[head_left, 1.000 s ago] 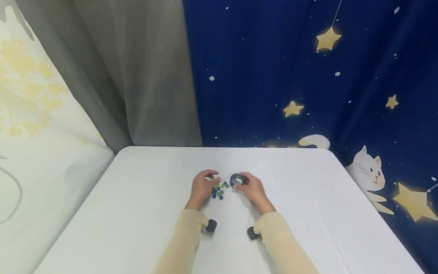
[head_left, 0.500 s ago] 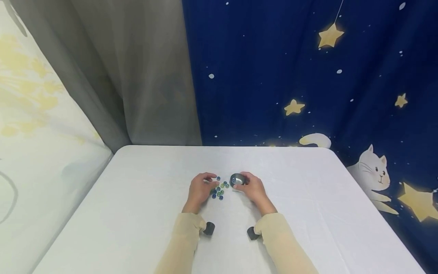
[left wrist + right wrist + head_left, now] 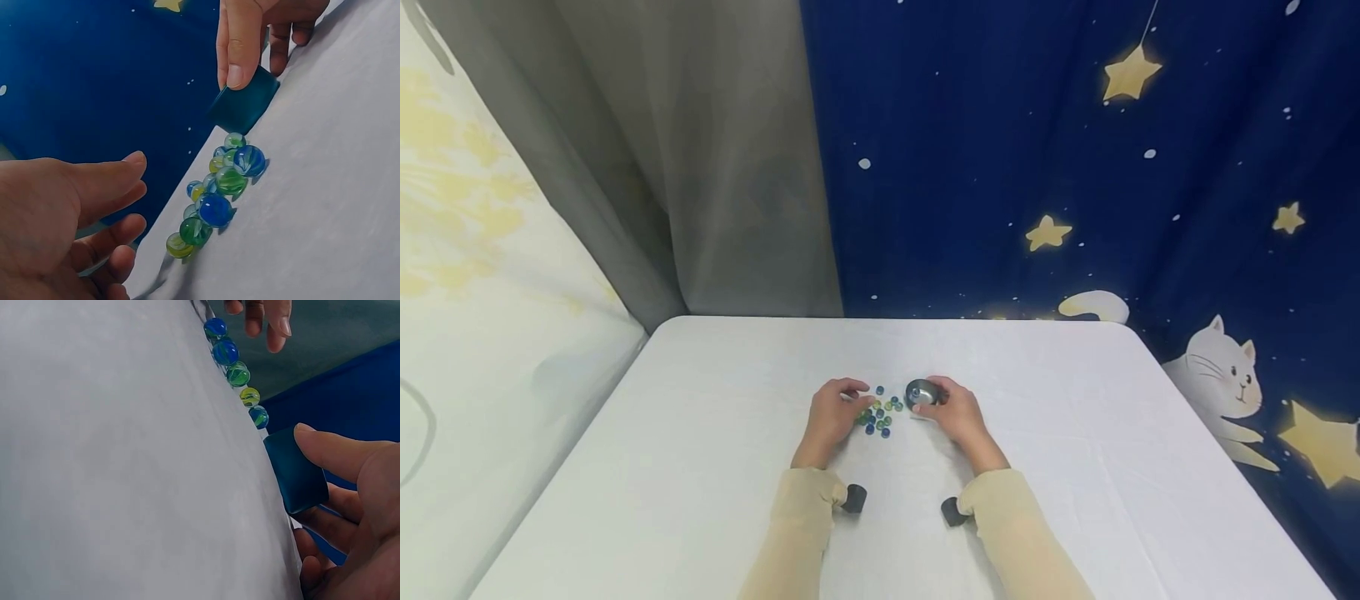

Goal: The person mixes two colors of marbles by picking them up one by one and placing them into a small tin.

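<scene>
Marbles (image 3: 880, 413): loose pile on the white tabletop (image 3: 700, 467), just beside the left fingertips, on their right-hand side.
Left hand (image 3: 832, 412): nearer the pile; thumb and forefinger spread, nothing seen between them.
Cup (image 3: 297, 470): beyond the pile from the left hand, standing upright, mouth up.
Right hand (image 3: 955, 412): thumb and fingers pinching the cup's wall.
Marble axis: none, being round; a few trail from the pile toward the cup.

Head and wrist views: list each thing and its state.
Left hand: holding nothing, beside the marbles.
Right hand: gripping the cup.
Cup: open-topped, apparently a blue marble inside.
Marbles: loosely clustered on the tabletop.
Blue curtain: hanging behind.
</scene>
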The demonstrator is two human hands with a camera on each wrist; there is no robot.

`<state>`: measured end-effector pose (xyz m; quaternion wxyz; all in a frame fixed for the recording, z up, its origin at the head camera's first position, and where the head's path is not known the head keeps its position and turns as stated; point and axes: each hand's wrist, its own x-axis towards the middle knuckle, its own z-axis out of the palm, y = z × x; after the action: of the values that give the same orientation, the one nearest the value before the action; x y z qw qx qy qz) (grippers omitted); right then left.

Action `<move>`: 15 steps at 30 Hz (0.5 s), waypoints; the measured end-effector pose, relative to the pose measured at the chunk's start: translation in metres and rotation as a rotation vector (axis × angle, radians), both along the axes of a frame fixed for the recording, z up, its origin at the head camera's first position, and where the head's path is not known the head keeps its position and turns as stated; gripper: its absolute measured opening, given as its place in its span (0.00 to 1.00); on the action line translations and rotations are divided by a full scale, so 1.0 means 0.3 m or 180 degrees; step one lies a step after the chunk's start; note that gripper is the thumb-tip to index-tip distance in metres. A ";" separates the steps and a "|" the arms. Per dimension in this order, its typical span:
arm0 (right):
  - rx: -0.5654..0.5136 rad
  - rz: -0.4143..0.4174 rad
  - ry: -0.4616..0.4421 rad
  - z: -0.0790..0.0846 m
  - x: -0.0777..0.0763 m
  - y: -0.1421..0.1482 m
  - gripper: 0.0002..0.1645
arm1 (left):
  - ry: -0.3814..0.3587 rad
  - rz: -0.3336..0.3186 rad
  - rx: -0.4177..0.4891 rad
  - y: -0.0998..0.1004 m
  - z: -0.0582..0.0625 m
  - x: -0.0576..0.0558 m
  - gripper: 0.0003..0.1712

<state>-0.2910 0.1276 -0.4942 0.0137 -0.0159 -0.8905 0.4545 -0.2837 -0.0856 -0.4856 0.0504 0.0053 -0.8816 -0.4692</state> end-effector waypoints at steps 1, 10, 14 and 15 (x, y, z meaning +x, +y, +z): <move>0.0003 -0.0002 -0.0001 0.000 -0.001 -0.001 0.35 | -0.0006 -0.0009 0.0000 -0.002 0.001 -0.001 0.11; 0.0034 0.0035 -0.0026 -0.001 -0.009 -0.002 0.35 | -0.0085 -0.0146 -0.0087 -0.028 -0.007 -0.017 0.11; 0.0035 0.0065 -0.0057 0.002 -0.016 -0.005 0.35 | -0.0082 -0.0192 -0.0103 -0.044 -0.008 -0.024 0.11; 0.0032 0.0068 -0.0060 0.003 -0.018 -0.006 0.35 | -0.0081 -0.0199 -0.0099 -0.047 -0.007 -0.026 0.11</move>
<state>-0.2964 0.1259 -0.4934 0.0006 -0.0106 -0.8930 0.4499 -0.2916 -0.0996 -0.4876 0.0246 -0.0171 -0.8891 -0.4567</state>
